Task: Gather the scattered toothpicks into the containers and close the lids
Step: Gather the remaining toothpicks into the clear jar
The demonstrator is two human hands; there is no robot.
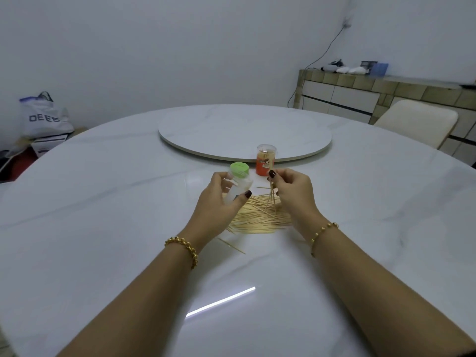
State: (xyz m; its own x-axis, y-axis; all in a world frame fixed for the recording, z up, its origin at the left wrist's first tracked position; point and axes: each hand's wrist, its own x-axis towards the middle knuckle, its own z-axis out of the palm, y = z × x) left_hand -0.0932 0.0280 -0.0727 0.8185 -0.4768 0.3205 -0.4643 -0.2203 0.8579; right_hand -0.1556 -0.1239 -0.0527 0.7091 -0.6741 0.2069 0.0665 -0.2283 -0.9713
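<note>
Toothpicks, thin pale wooden sticks (pixel 257 217): loose heap on the white marble-look round surface (pixel 103 202), lying between the two hands; a few strays nearer the person.

Clear plastic container with light green lid (pixel 238 182): held tilted in the left hand (pixel 219 199), fingers wrapped round its body, lid end pointing away and up. Whether the lid is opened cannot be told.

Small bundle of toothpicks (pixel 271 199): pinched in the right hand (pixel 291 191) between thumb and fingertips, tips hanging down and splayed over the heap.

Orange-labelled clear cylindrical container (pixel 266 159): upright beyond the hands, just before the raised white turntable disc (pixel 244 130); appears filled, clear cap on.

Step in hand, as judged: loading the pinched bundle into the green-lidded container. To do it well: square the splayed tips against the surface so the sticks run parallel, bring the container mouth close beside the bundle, feed them in lengthwise, keep the container tilted so they slide to the bottom and do not jam crosswise.
</note>
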